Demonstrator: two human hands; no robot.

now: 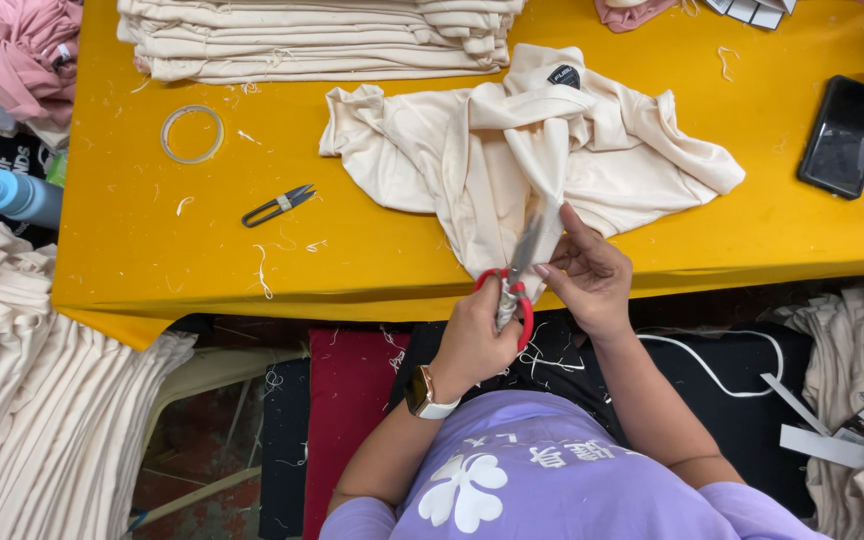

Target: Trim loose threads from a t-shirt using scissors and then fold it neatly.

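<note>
There is a single view, taken from a camera worn on the person's head. It looks almost straight down, so the person's own purple shirt (542, 480) fills the bottom edge and both forearms reach up into the picture. The camera sits close above the near edge of the yellow table (132, 250), which spans the upper two thirds of the picture. The far side of the tabletop is cut off at the top. At the left and right margins, stacks of cream fabric (22, 400) beside the table show lower down.
</note>
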